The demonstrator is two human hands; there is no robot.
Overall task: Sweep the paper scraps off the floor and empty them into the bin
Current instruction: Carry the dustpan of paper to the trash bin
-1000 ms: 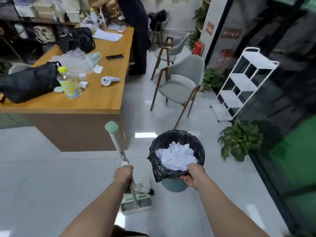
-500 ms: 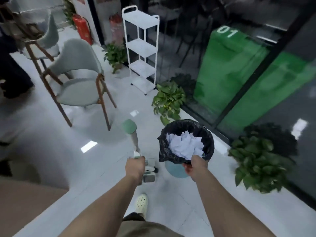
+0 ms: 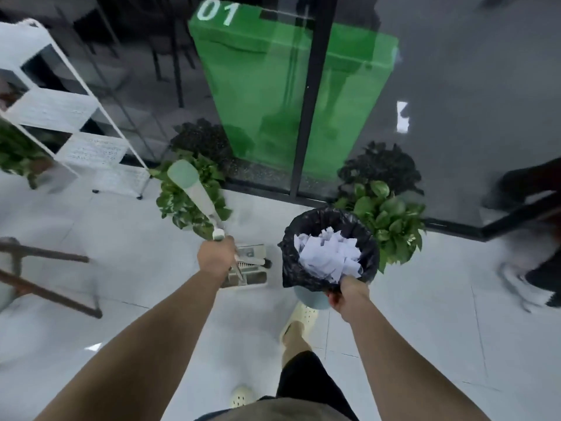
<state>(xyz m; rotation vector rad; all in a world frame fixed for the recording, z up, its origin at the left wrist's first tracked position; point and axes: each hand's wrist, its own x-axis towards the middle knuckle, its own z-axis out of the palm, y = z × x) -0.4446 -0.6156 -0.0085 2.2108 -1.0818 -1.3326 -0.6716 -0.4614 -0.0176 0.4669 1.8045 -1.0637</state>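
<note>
My left hand [image 3: 217,256] grips the pale green and white handle [image 3: 194,196] of the broom and dustpan set, whose dustpan [image 3: 250,267] hangs just above the white floor. My right hand [image 3: 349,294] holds the near rim of a small bin [image 3: 312,299] lined with a black bag [image 3: 291,268]. White paper scraps [image 3: 329,253] fill the bin. The bin is lifted beside the dustpan, to its right.
A glass wall with a black frame [image 3: 306,117] and green panel stands ahead. Potted plants [image 3: 188,196] [image 3: 391,220] sit along its base. A white shelf rack [image 3: 60,110] is at left, chair legs [image 3: 45,281] at far left. Another person's foot [image 3: 534,284] is at right.
The view has swung right from the wooden desk and chairs to the glass wall. Both hands keep their hold on the broom set and the bin, carried along.
</note>
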